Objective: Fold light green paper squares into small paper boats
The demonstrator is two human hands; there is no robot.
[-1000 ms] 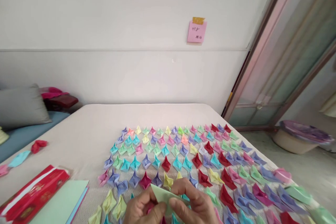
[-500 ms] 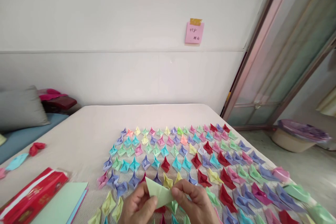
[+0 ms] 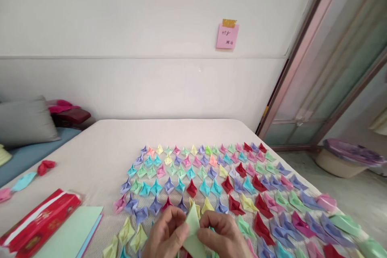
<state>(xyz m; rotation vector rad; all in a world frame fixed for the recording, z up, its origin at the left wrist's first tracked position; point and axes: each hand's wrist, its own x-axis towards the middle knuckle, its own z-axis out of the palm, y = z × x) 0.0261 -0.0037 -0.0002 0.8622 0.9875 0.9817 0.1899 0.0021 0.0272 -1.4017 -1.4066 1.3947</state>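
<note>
Paper (image 3: 192, 225) turned upright btwn both hands' grip.

Left hand (image 3: 167, 234) and right hand (image 3: 223, 236) meet low, each grip pinched.

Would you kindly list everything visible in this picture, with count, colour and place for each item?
folded paper boats: many, in pink, red, purple, teal, green and yellow, laid in rows on the bed
bed: one, off-white cover, fills the middle
paper stack: one, light green top sheet, lower left
red packet: one, red in clear wrap, left of the stack
sticky note: one, pink, taped to the wall
pillow: one, grey, far left
basin: one, beige, on the floor at right
green paper piece: one, pale green, pinched between both hands
left hand: one, bottom centre, gripping the paper
right hand: one, bottom centre, gripping the paper
</note>
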